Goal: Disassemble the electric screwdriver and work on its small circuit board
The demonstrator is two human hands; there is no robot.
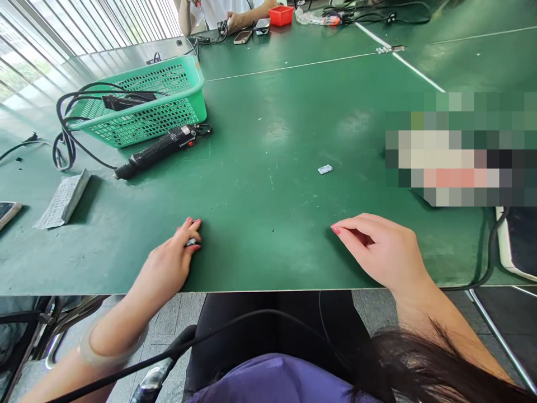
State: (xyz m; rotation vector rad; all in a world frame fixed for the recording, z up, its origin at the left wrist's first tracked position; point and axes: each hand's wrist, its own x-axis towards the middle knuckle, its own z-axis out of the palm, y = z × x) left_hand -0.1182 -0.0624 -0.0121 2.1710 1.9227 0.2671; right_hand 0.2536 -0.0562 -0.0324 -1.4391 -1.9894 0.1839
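Observation:
My left hand (pixel 172 260) rests near the front edge of the green table (pixel 260 207), its fingers curled round a small shiny piece (pixel 192 242) that shows between thumb and fingers. Further right, my right hand (pixel 381 246) is at the table with thumb and fingertips pressed together; whatever it may hold is hidden. Beyond the two hands lies a small white and grey piece (pixel 325 169), touched by neither. A black electric screwdriver (pixel 161 150) lies on its side at the left, past my left hand.
A green basket (pixel 155 115) with a black cable stands at the back left. Left of my hand is a folded paper packet (pixel 65 198). A pixelated area covers something at the right. Across the table, a person sits near phones and a red box (pixel 281 15).

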